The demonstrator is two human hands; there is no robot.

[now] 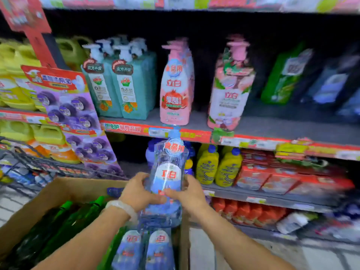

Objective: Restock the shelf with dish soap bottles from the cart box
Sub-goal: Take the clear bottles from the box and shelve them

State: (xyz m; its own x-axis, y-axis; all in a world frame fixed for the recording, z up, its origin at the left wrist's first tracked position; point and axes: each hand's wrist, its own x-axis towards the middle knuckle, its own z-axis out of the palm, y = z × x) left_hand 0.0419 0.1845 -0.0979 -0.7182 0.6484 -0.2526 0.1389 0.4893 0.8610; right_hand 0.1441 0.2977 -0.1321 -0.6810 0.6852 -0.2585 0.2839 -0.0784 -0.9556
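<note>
A clear blue dish soap bottle [169, 168] with a blue cap stands upright in the air above the cardboard cart box [58, 190]. My left hand [139, 191] grips its left side and my right hand [187, 193] grips its right side, both around the bottle's middle. Two more blue bottles [144, 248] lie in the box below, beside several dark green bottles [64, 221]. The bottle's top reaches the red price rail of the middle shelf [272, 129]. Behind it, on the lower shelf [253, 191], a few blue bottles stand, partly hidden.
Teal pump bottles [116, 82] and pink pump bottles [176, 84] stand on the middle shelf. Yellow bottles [218, 166] and red packs [272, 176] fill the lower shelf to the right. A purple hanging display [78, 121] and a wire cart [29, 164] sit on the left.
</note>
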